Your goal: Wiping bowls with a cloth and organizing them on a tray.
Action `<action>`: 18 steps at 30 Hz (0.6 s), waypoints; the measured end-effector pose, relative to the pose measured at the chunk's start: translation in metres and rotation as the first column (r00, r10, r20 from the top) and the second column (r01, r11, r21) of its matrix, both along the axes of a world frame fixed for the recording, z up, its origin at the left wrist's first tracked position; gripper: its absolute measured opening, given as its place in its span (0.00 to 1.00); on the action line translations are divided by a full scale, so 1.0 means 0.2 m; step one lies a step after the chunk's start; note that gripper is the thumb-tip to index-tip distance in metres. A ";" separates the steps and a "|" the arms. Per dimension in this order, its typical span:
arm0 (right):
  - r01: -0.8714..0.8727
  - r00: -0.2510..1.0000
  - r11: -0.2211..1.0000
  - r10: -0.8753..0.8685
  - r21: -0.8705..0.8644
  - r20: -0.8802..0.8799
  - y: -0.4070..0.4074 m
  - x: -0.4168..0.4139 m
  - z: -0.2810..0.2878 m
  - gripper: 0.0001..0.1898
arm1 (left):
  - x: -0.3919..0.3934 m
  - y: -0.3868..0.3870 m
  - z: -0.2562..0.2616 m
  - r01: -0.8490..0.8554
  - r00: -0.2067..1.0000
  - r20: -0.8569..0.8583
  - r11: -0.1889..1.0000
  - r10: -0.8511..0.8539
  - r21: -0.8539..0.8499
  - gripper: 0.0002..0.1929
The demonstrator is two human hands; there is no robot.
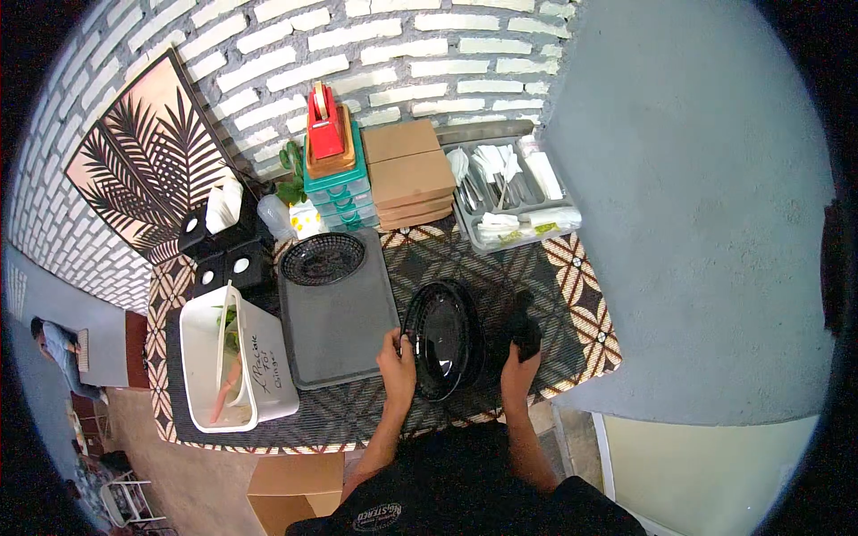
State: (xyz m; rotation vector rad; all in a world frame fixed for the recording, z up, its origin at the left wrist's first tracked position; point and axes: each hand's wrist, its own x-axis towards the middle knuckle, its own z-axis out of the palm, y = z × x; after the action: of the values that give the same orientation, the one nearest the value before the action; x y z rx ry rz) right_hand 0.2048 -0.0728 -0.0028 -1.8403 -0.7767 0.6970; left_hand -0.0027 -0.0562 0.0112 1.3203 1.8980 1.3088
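Note:
My left hand (397, 372) grips the left rim of a black oval plastic basket (439, 342), its thumb at the edge. The basket has a glossy inside and thick sides; whether several are nested I cannot tell. My right hand (520, 375) holds a dark, crumpled cloth (526, 328) just right of the basket, apart from it. Left of the basket lies a grey serving tray (342, 335). On the tray's far end rests another black oval basket (323, 258) with latticed sides.
A white plastic bin (275, 375) bearing handwriting stands left of the tray. Behind are black dispensers (221, 234), a teal drawer unit (345, 194) under a red tape dispenser (326, 127), stacked cardboard boxes (409, 171) and a grey cutlery organizer (516, 191). A person (64, 355) is far left.

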 end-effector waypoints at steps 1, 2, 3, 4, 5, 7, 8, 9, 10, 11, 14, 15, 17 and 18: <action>-0.015 1.000 1.000 0.015 -0.002 0.015 0.00 -0.01 -0.01 0.33 | 0.00 0.00 -0.01 0.000 1.000 -0.010 1.000 0.000 -0.018 0.09; -0.041 0.999 0.997 0.040 0.063 0.026 0.01 -0.01 -0.01 0.33 | 0.00 0.01 -0.02 0.016 1.000 0.016 0.996 -0.015 -0.088 0.09; -0.024 0.999 1.000 0.024 0.003 0.033 0.01 -0.02 0.01 0.33 | 0.01 0.01 -0.02 0.013 1.000 0.029 0.999 -0.012 -0.035 0.08; -0.001 1.000 0.997 0.002 0.071 -0.007 0.01 -0.03 0.03 0.32 | 0.01 0.02 -0.02 -0.009 1.000 0.002 1.000 0.009 0.015 0.08; 0.027 0.996 0.991 -0.015 0.132 -0.093 0.00 -0.05 0.06 0.31 | 0.01 0.02 -0.02 -0.007 0.984 0.176 1.000 0.004 0.015 0.07; -0.110 0.993 0.960 0.120 0.256 -0.023 -0.02 -0.08 0.17 0.30 | 0.01 0.01 0.02 -0.011 0.927 0.373 0.997 0.037 -0.071 0.11; -0.232 0.970 0.900 0.242 0.370 0.019 -0.04 -0.10 0.23 0.28 | 0.02 0.00 0.04 0.012 0.930 0.369 1.000 -0.004 -0.019 0.11; -0.242 0.967 0.899 0.253 0.364 0.019 -0.05 -0.14 0.29 0.28 | 0.03 -0.02 0.07 0.040 0.921 0.388 0.999 -0.037 -0.001 0.13; -0.406 0.910 0.819 0.401 0.405 0.101 -0.08 -0.19 0.35 0.29 | 0.04 -0.04 0.10 0.094 0.910 0.400 0.994 -0.107 0.051 0.15; -0.542 0.836 0.728 0.520 0.420 0.178 -0.10 -0.25 0.40 0.29 | 0.05 -0.06 0.13 0.070 0.911 0.407 0.997 -0.071 0.016 0.15; -0.612 0.736 0.599 0.670 0.516 0.094 -0.15 -0.42 0.51 0.30 | 0.08 -0.15 0.18 0.248 0.718 0.631 0.955 -0.293 0.161 0.25; -0.588 0.747 0.612 0.662 0.529 0.065 -0.15 -0.45 0.53 0.30 | 0.09 -0.15 0.19 0.261 0.675 0.662 0.944 -0.327 0.200 0.25; -0.521 0.795 0.673 0.607 0.525 0.010 -0.15 -0.49 0.56 0.30 | 0.08 -0.15 0.21 0.281 0.604 0.666 0.899 -0.437 0.335 0.26; -0.543 0.774 0.627 0.631 0.559 0.045 -0.15 -0.51 0.57 0.30 | 0.07 -0.15 0.21 0.275 0.583 0.715 0.922 -0.386 0.274 0.26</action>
State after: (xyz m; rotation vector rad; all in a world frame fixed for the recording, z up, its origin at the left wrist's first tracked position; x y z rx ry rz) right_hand 0.1035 -0.1025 0.1105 -0.9685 -1.3477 0.9015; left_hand 0.0115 -0.0853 0.0540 0.8819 0.9278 1.4780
